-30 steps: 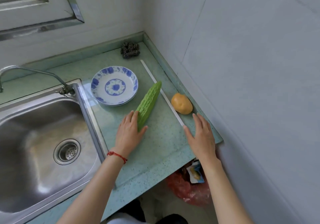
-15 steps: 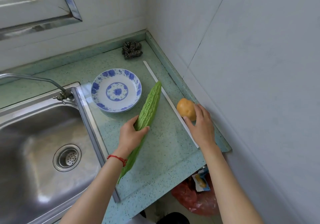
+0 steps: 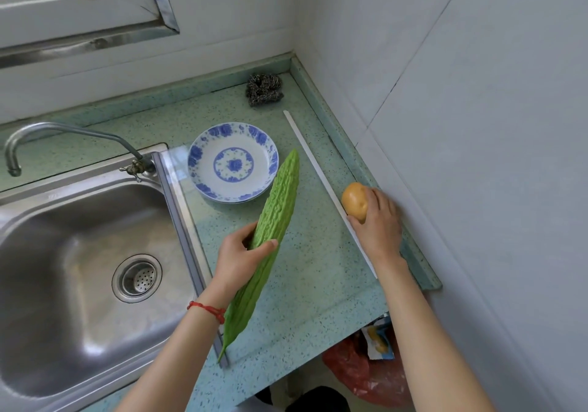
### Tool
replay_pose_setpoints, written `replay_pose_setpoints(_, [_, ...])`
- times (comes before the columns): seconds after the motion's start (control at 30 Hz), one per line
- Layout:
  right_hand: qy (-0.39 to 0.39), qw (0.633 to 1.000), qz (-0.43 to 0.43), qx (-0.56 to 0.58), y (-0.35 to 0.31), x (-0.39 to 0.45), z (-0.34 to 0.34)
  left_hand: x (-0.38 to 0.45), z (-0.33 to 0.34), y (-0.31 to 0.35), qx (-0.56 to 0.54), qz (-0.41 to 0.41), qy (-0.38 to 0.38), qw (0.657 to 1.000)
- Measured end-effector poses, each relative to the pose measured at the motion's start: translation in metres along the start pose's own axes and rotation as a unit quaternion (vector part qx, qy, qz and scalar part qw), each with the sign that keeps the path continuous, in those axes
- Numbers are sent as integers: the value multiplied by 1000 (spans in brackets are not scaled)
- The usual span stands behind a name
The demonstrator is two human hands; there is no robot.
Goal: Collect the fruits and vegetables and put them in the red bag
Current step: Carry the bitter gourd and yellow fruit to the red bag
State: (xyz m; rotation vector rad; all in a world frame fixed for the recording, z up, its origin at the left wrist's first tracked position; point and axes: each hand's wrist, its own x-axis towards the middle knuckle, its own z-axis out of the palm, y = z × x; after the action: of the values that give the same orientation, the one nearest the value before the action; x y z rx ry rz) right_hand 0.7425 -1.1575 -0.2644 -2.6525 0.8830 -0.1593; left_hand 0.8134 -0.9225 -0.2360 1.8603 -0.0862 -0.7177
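Left hand (image 3: 237,260) grips gourd (image 3: 273,224) — mid-counter.

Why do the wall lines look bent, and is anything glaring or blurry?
Head view: the wide-angle lens bows the tile seams; daylight glares on the steel sink basin; the bitter gourd and potato look sharp; soft shadows only.
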Motion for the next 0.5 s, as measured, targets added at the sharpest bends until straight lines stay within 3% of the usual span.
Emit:
replay_pose_setpoints(0.2, [25, 990, 50, 129, -6, -9, -11, -9, -4, 0, -28, -7, 8, 1000])
replay_pose_setpoints(0.37, [7, 943, 140, 301, -22, -29, -24, -23, -9, 1, -56, -2, 30, 998])
replay_pose_setpoints(0.5, [-19, 914, 146, 379, -30, -50, -31, -44, -10, -2, -91, -1, 64, 994])
